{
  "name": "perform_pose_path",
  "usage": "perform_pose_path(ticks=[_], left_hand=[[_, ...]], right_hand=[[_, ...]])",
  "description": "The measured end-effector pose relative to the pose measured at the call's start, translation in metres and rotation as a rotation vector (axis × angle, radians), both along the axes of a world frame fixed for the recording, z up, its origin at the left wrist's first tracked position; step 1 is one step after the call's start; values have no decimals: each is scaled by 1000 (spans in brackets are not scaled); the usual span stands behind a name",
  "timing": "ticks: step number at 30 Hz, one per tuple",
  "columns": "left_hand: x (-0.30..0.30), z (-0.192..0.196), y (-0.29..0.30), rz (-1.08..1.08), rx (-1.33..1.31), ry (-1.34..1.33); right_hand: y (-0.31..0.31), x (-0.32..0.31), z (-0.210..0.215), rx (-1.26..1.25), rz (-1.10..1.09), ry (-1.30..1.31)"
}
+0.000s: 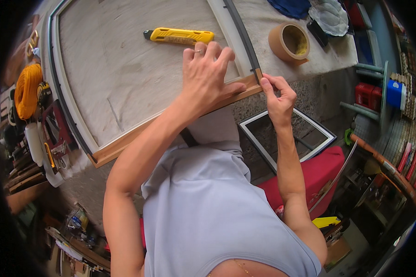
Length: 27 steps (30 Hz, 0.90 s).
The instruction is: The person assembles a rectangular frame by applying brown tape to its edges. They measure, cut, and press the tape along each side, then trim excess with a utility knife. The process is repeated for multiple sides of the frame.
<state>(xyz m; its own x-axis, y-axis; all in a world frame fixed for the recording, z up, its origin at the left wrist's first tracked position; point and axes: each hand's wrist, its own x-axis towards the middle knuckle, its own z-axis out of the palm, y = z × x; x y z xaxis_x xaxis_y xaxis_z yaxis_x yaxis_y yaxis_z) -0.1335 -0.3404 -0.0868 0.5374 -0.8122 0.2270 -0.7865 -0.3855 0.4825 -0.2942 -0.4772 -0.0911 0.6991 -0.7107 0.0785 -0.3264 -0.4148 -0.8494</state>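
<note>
Frame (226,30): brown tape (108,154) lines the near edge below the left hand's (205,71) spread fingers, right hand (280,99) pinches its corner end, sides beyond are untaped

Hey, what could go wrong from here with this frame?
The brown strip might crease or sit crooked where the right hand touches the corner of the frame. The yellow utility knife lies just beyond the left hand, so it could get knocked; I can't tell whether its blade is out.

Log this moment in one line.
Left hand: thumb on brown edge of frame; right hand: fingertips at frame's corner; yellow cutter: lying inside frame; brown tape roll: right of frame
</note>
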Motion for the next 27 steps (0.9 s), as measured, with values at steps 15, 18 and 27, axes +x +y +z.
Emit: perform_pose_path(ticks=[15,18,27], left_hand=[[23,-9,-48,-34,7,-133],[26,-11,-48,-72,-31,-170],[24,1,-39,-204,60,-89]], right_hand=[[-5,0,11,-23,56,54],[-4,1,11,-19,54,44],[-4,-1,3,-6,39,4]])
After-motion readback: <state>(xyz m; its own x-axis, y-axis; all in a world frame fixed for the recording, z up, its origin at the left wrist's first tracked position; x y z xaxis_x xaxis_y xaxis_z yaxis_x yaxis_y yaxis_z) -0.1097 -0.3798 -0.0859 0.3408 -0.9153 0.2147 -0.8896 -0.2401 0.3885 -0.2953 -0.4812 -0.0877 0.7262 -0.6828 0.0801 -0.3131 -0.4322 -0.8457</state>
